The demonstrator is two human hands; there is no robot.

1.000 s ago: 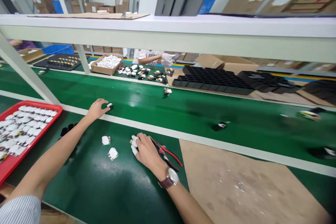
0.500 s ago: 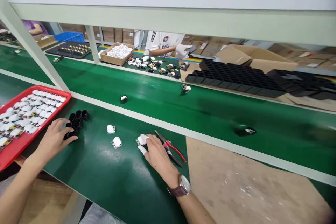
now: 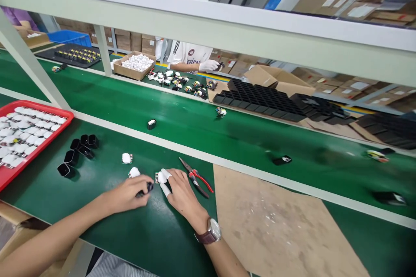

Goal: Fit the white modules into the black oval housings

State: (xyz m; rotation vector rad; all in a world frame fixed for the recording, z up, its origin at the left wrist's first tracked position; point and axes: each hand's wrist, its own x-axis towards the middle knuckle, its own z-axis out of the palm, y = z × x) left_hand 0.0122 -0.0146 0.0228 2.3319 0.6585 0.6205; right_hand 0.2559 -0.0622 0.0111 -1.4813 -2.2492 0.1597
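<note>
My left hand (image 3: 131, 192) is closed round a black plastic housing (image 3: 145, 189), held just left of my right hand. With finger cots on thumb and forefinger, my right hand (image 3: 177, 188) pinches a small circuit board with a white cover (image 3: 160, 177). The board and the housing are close together but look apart. Beside my left hand lies a second white-covered board (image 3: 134, 172), partly hidden by it; another white-covered board (image 3: 127, 158) rests a little further back. Several empty black housings (image 3: 71, 157) stand in a group to the left. Red-handled long-nose pliers (image 3: 196, 177) lie right of my right hand.
A red tray (image 3: 69, 117) full of white-covered boards sits at the left. Beyond a pale rail runs a green belt (image 3: 182, 127) carrying black housings and boards. Brown cardboard (image 3: 266, 220) covers the bench at right. Across the belt, a gloved co-worker (image 3: 191, 58) handles a part.
My left hand has left the group of black housings with one of them and moved right, near my right hand. The view has shifted; parts on the belt have moved.
</note>
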